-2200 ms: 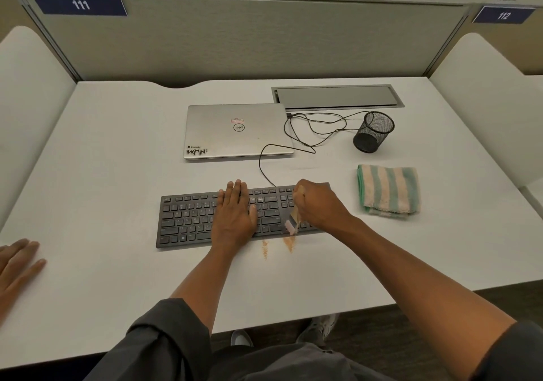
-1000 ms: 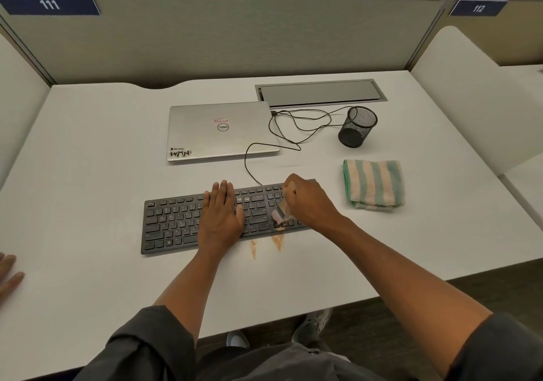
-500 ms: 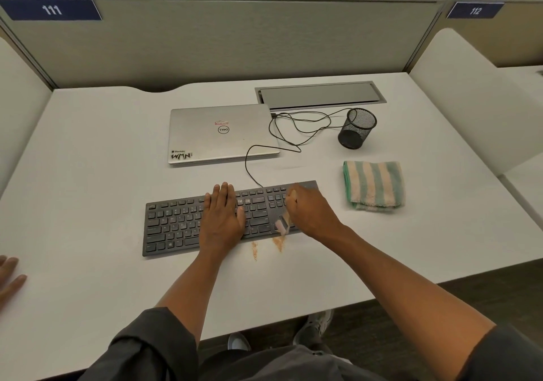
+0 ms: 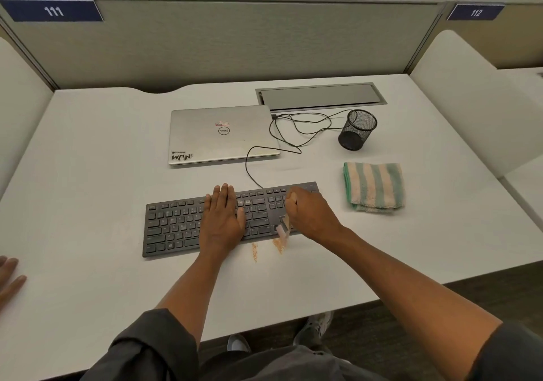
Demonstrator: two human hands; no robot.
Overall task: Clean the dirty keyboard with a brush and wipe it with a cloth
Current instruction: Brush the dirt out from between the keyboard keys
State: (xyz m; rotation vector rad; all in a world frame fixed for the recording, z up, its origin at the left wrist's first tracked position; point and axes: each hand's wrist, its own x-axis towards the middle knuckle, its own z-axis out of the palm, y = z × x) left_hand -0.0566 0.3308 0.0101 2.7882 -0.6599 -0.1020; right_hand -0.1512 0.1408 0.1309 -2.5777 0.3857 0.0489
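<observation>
A dark grey keyboard [image 4: 176, 225] lies across the middle of the white desk. My left hand [image 4: 223, 219] lies flat on its centre keys with straight fingers. My right hand [image 4: 311, 213] grips a small brush [image 4: 283, 229] over the keyboard's right part, the bristles at the front edge. Two small piles of orange crumbs [image 4: 277, 245] lie on the desk just in front of the keyboard. A green and cream striped cloth [image 4: 373, 186] lies folded to the right of the keyboard.
A shut silver laptop [image 4: 220, 136] lies behind the keyboard, with a looped black cable [image 4: 293, 133] beside it. A black mesh cup [image 4: 357, 129] stands at the back right, near a grey cable hatch [image 4: 320, 97]. Another person's hand [image 4: 8, 277] rests at the left edge.
My right hand has swept the brush back and forth over the right keys toward the front edge. My left hand has stayed flat on the keyboard. The view has shifted a little.
</observation>
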